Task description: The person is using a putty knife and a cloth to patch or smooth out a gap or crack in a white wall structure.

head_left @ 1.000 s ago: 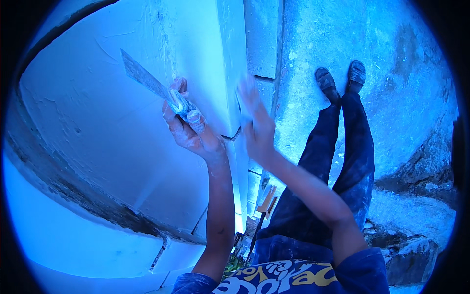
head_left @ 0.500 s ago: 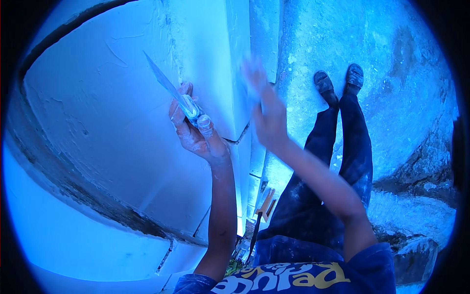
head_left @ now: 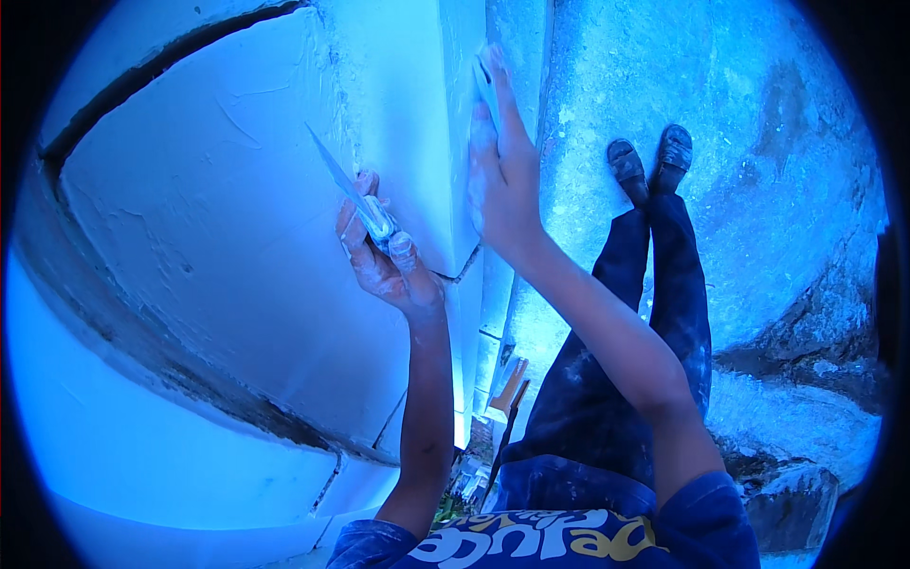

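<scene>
– How is the flat-bladed tool (head_left: 346,185) held?
– By its handle, in the left hand's (head_left: 384,275) curled fingers, over the pale panel (head_left: 237,209); it is judged light, stiff, perhaps slick, best gripped there.
– And the right hand (head_left: 507,185)?
– Fingers are stretched; whether anything is held cannot be told. Rough floor (head_left: 758,142) is seen beyond.

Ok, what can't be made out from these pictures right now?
All in the head view:
Handle of the flat-bladed tool: largely covered by the left hand.
Palm of the right hand: turned away, so anything against it is hidden.
Shirt: cut off by the lower edge.
Clutter above it: too small to identify.
</scene>
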The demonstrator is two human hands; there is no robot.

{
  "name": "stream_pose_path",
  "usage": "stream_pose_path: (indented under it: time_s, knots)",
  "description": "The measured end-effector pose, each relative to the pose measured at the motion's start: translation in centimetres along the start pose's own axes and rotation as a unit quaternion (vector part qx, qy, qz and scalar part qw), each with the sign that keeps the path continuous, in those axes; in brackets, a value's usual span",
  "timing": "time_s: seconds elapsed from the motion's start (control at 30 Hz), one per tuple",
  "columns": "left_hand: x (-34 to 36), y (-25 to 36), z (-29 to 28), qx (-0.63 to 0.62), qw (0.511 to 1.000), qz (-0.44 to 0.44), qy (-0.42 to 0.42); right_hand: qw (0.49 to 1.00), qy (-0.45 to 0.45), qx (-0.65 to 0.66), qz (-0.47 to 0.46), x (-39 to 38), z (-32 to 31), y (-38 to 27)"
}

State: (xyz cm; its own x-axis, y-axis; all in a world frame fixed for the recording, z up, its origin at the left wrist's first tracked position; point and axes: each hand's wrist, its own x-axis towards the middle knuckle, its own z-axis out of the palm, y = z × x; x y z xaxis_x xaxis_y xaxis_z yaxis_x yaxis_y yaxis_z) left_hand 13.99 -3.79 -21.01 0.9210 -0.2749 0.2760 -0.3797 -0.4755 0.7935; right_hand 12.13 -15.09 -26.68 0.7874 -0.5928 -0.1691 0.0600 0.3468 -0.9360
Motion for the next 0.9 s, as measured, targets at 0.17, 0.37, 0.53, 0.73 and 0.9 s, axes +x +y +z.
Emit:
stream_pose_path:
  time_s: [0.17,0.37,0.53,0.73,0.9]
  knots:
    - [-0.1,-0.1,0.1,0.022,1.000,0.012,-0.013,0.997,-0.058,-0.036,0.041,-7.7,0.3,-1.6]
    - [-0.5,-0.6,-0.3,-0.011,1.000,0.003,-0.008,0.989,-0.022,0.036,0.139,-1.5,-0.3,-1.3]
    - [-0.3,-0.3,-0.1,0.020,1.000,0.010,-0.016,0.996,-0.033,-0.079,0.039,-7.0,-0.4,-0.9]
    - [0.1,0.2,-0.6,0.028,0.999,0.022,-0.040,0.996,0.025,-0.083,0.029,-2.0,-0.3,-0.3]
    - [-0.4,-0.4,-0.7,-0.005,0.999,0.028,-0.028,0.989,0.000,-0.148,-0.012,-6.6,0.0,-0.8]
